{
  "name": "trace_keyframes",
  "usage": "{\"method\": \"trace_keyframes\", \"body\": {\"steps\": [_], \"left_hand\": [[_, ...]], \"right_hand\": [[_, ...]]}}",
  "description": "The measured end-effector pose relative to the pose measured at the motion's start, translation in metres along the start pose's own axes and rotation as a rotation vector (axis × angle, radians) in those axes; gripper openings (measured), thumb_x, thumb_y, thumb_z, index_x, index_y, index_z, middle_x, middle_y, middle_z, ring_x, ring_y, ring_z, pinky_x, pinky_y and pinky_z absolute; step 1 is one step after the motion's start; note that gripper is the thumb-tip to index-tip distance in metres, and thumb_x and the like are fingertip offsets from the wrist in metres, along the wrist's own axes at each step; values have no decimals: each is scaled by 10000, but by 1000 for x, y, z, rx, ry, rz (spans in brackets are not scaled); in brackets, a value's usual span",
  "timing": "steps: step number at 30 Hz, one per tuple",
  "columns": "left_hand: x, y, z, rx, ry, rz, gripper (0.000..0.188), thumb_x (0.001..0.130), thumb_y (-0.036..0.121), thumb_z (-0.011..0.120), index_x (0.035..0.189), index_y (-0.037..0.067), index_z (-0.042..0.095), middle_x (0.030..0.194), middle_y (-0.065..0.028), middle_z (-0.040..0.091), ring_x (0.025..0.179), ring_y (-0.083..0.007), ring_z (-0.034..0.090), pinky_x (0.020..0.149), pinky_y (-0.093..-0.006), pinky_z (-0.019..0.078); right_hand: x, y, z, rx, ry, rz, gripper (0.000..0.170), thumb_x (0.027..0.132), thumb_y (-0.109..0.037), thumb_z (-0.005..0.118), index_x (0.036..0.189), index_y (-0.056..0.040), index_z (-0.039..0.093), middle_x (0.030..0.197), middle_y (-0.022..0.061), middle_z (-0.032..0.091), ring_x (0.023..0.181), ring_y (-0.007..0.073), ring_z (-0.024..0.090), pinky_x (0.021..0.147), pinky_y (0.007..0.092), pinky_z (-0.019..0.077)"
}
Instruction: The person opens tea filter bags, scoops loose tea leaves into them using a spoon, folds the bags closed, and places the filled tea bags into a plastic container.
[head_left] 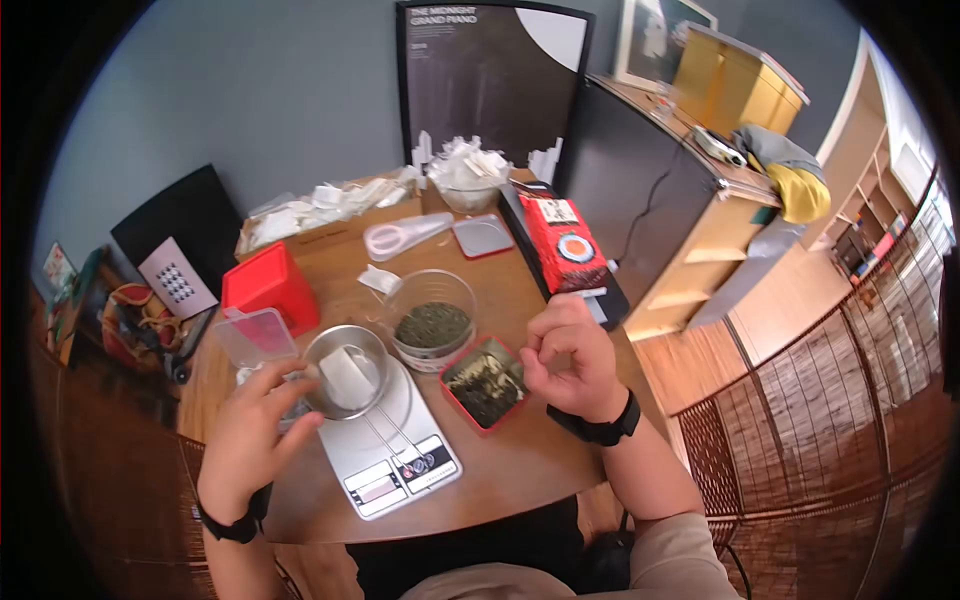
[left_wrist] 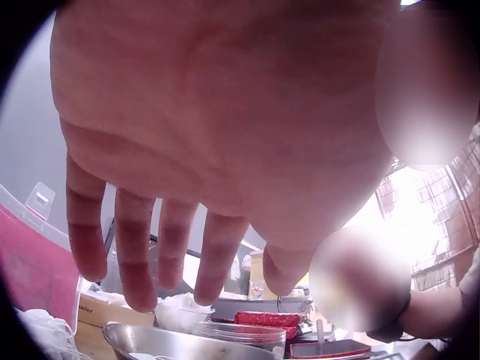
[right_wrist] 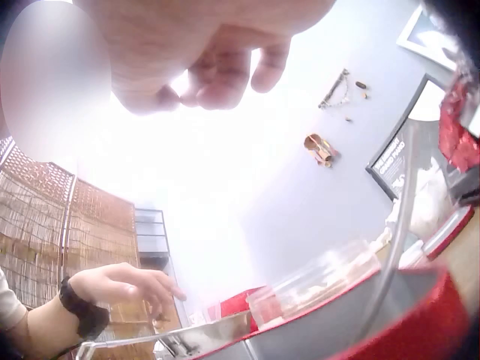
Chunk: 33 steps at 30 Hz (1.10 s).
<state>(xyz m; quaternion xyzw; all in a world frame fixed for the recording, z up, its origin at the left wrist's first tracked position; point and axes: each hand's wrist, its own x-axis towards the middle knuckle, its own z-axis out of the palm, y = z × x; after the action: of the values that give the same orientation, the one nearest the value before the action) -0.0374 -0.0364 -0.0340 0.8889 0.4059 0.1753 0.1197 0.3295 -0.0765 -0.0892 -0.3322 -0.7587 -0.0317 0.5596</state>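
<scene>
My left hand (head_left: 255, 430) hovers with spread fingers by the rim of a steel bowl (head_left: 322, 347). A white filter bag (head_left: 347, 383) lies in the bowl, which rests on a kitchen scale (head_left: 350, 455); wire handles reach over the scale's buttons. In the left wrist view the palm and fingers (left_wrist: 133, 247) hold nothing. My right hand (head_left: 575, 360) is raised beside a red-rimmed tin (head_left: 482, 428) of dark and pale dried leaves (head_left: 485, 393). Its fingers are curled, with nothing showing in them. A thin handle (right_wrist: 397, 225) stands up from the tin in the right wrist view.
A clear tub (head_left: 470, 290) of green dried leaves stands behind the scale. Around it are a red box (head_left: 268, 290), a red packet (head_left: 570, 245), a lid (head_left: 483, 236), a loose white bag (head_left: 378, 279), a bowl of white bags (head_left: 468, 175) and a cardboard box (head_left: 335, 240) of more.
</scene>
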Motion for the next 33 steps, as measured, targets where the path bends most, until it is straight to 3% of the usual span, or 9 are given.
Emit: {"method": "trace_keyframes", "body": {"steps": [3,5,7,8,12,19,27,31,33], "left_hand": [[-22,5,-5,37,25,46,340,854,157,742,1160,18,694,1300,-154,617,1104,-373,632,938,-429,511],[-42,4,-4,49,81,99,300,840,150,745,1108,23,706,1181,-151,658,967,-344,660,849,-412,523],[-65,9,-6,-115,24,-43,249,827,149,754,1042,29,716,961,-136,675,847,-321,660,754,-397,514],[-75,7,-4,-58,52,65,212,808,141,776,987,43,718,770,-97,631,691,-288,641,638,-376,488],[-107,10,5,-172,7,61,183,789,100,799,949,59,720,698,-72,598,542,-253,592,526,-339,458],[-133,21,21,-201,42,-31,106,818,124,794,859,57,723,721,-90,638,609,-264,624,563,-350,479],[-161,34,37,-276,34,146,309,910,294,758,714,65,690,621,-98,619,595,-309,607,607,-391,480],[-176,36,59,-348,-98,204,334,924,292,752,701,56,677,628,-128,620,609,-339,617,575,-415,485],[-181,38,67,-407,-280,42,373,970,348,695,746,50,685,641,-145,621,619,-353,621,580,-424,491]], "right_hand": [[8,-26,-35,-177,-37,-102,321,736,23,786,865,-128,534,864,40,669,739,242,608,828,403,460],[-4,-38,-61,-240,-8,-126,321,741,26,780,845,-130,519,857,51,663,718,246,593,811,437,469],[-17,-57,-93,-338,12,-122,297,772,18,754,847,-131,508,838,47,642,707,233,570,813,428,464],[-26,-67,-109,-382,29,-107,255,802,9,721,842,-122,506,824,45,627,695,220,544,800,424,457],[-70,-89,-159,-428,176,26,169,878,8,637,844,-72,492,807,94,576,741,224,488,722,366,404],[-128,-104,-180,-591,181,235,134,916,-19,618,833,-40,515,809,94,563,747,211,497,706,331,402],[-151,-83,-155,-588,162,347,92,899,-7,628,826,-11,574,857,126,628,832,273,597,780,360,466],[-154,-82,-129,-538,57,421,98,881,-28,656,812,-22,587,862,116,642,856,299,592,803,391,462],[-158,-85,-110,-547,73,370,98,874,-36,667,812,-25,592,854,112,640,871,307,592,815,401,459]]}}
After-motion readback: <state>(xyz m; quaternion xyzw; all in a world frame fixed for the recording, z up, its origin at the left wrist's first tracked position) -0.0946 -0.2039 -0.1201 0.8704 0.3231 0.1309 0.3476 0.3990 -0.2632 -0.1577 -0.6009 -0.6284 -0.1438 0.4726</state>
